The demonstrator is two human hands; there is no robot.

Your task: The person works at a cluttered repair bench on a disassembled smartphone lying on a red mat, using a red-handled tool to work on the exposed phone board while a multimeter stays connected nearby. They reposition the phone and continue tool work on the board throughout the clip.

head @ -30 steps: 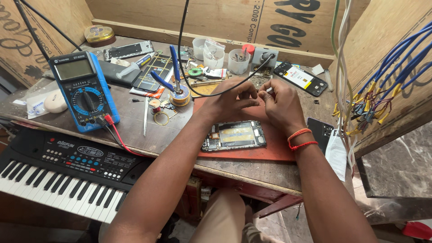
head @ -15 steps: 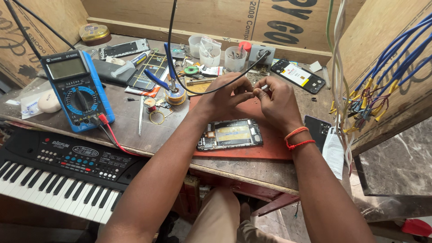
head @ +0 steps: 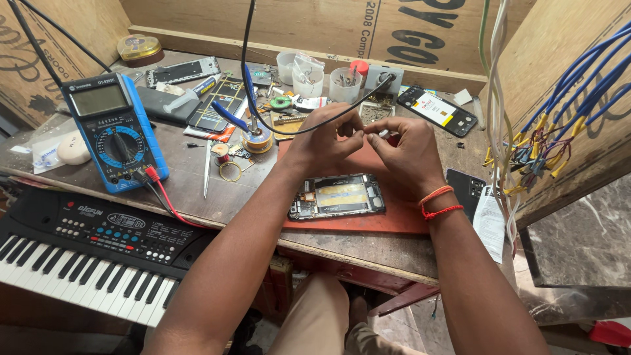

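Observation:
Both my hands meet above the red work mat (head: pixel 368 220). My left hand (head: pixel 325 141) and my right hand (head: pixel 407 148) pinch a very small part between their fingertips; the part is too small to make out. Just below them an opened phone (head: pixel 338 196) lies flat on the mat with its insides showing. A black cable (head: pixel 309 125) runs from above across my left hand to a small grey box (head: pixel 384 77). My right wrist wears orange and red bands.
A blue multimeter (head: pixel 108 128) with red and black leads stands at the left. A black keyboard (head: pixel 85 246) lies at the bench's front left. Plastic cups (head: pixel 309 72), a solder spool (head: pixel 257 139), tweezers (head: pixel 208 172), other phones (head: pixel 437 110) and hanging blue wires (head: pixel 565 112) crowd the bench.
My hands have stayed together over the mat, with only small finger movements. The view has shifted slightly.

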